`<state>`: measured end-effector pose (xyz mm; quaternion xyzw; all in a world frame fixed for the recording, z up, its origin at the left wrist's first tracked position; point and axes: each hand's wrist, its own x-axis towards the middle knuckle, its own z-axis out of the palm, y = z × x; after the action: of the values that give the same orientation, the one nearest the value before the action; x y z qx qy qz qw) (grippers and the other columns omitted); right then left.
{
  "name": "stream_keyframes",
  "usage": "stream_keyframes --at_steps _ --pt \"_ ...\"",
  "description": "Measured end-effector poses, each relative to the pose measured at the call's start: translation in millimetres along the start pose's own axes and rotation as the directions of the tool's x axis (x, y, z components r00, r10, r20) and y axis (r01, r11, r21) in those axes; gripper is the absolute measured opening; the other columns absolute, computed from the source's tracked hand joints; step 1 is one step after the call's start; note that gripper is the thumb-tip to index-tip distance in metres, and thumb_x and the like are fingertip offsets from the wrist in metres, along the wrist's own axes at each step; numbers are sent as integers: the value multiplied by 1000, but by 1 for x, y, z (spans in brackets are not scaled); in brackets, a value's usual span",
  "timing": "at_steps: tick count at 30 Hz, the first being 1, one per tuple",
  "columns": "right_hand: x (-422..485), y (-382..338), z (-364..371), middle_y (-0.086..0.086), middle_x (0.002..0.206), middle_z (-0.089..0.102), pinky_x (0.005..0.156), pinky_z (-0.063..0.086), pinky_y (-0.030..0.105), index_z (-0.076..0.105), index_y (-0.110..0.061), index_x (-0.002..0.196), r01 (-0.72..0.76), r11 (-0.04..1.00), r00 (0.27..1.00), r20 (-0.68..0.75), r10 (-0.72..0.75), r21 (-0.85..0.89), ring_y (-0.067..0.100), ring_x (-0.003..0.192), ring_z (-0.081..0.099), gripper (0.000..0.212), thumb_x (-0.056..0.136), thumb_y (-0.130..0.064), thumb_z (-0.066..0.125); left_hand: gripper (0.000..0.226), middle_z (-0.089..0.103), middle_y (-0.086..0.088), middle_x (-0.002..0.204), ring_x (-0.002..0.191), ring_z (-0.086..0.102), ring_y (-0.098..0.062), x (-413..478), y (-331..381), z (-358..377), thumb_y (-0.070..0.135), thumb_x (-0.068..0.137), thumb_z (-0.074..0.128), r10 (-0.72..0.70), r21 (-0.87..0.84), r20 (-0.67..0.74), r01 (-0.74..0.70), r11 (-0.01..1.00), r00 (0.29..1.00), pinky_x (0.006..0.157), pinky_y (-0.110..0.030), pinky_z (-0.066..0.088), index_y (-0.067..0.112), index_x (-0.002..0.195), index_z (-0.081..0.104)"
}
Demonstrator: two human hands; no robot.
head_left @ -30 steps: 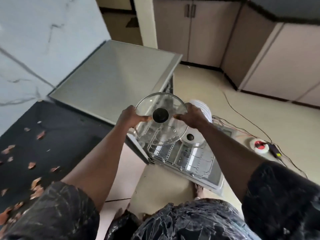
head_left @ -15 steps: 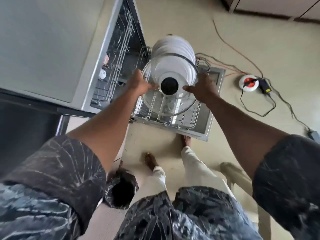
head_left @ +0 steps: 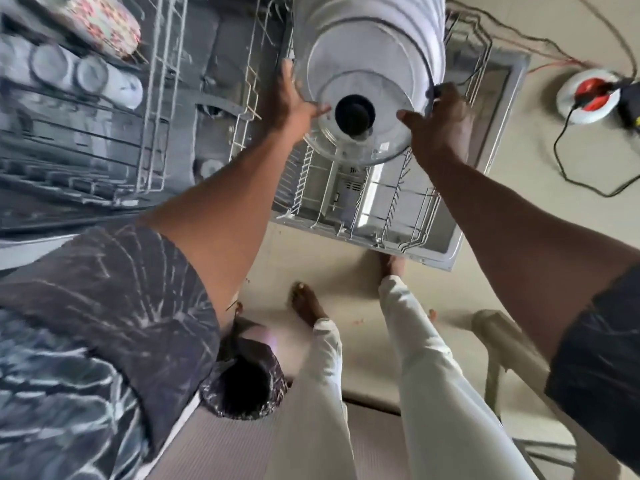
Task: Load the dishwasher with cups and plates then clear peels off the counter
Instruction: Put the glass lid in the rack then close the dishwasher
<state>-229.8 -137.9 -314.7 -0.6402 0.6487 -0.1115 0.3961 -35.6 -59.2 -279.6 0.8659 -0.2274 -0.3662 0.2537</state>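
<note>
Head view: white plates (head_left: 398,36) stand just beyond the lid (head_left: 360,147).

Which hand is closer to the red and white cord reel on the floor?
Right. The right hand grips the glass lid on the side facing the cord reel; the left hand holds the lid's opposite edge, farther from it.

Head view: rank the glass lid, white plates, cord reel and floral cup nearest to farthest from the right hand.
1. Glass lid: gripped by the right hand.
2. White plates: racked just behind the lid.
3. Cord reel: on the floor, to the right.
4. Floral cup: upper rack, far left.
</note>
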Motion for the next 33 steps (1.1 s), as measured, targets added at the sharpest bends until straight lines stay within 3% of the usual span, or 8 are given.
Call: stream_keyframes --at_steps 7,13,17,20,23,26,30,33 --pt "48 23 35 3 92 67 75 52 39 64 -15 99 -38 999 999 -26 38 1 28 89 63 32 79 -34 80 94 39 -14 153 137 43 -20 72 -32 36 12 82 79 118 58 -52 -115 992 992 90 0 34 -2 153 20" --pt "50 48 53 -2 82 59 66 44 34 58 -19 89 -33 999 999 -16 33 4 18 75 53 24 81 -27 79 109 51 -15 137 124 50 -21 98 -71 69 11 67 88 100 42 -101 -96 995 990 99 -35 51 3 154 23" --pt "55 59 60 0 88 60 59 41 21 62 -8 101 -52 999 999 1 52 3 7 68 54 27 86 -25 76 91 55 -7 137 116 46 -6 106 -73 71 16 73 86 128 140 -65 -118 983 990 79 0 43 8 147 33" --pt "58 65 64 2 88 59 53 37 15 63 -3 102 -46 999 999 21 46 5 11 68 52 27 87 -22 75 85 54 -7 139 123 50 -10 110 -76 75 18 76 84 170 202 -49 -157 967 984 68 8 33 10 145 35" --pt "63 70 67 5 90 62 63 38 30 64 -6 102 -68 997 997 34 69 -28 20 79 54 26 88 -25 75 83 53 -6 141 127 50 -11 110 -77 79 20 77 84 189 245 -51 -171 954 981 75 2 34 13 144 37" --pt "66 74 70 6 91 62 66 39 31 64 -5 103 -83 995 994 74 87 -55 21 81 53 25 91 -25 73 83 53 -5 141 127 51 -12 109 -80 83 19 76 84 190 263 -51 -170 950 981 84 -7 35 14 145 37" --pt "70 79 74 6 92 59 69 41 29 66 -6 105 -101 991 987 119 111 -86 22 84 54 23 94 -26 70 85 55 -6 140 124 52 -14 108 -91 90 19 74 86 219 282 -56 -195 939 974 84 1 31 13 144 39" --pt "73 84 79 7 91 61 69 37 27 68 -7 102 -85 987 981 164 107 -135 23 83 56 23 96 -30 67 91 53 -6 142 129 50 -17 110 -100 94 21 71 87 222 289 -63 -195 937 973 102 -15 38 11 147 38"
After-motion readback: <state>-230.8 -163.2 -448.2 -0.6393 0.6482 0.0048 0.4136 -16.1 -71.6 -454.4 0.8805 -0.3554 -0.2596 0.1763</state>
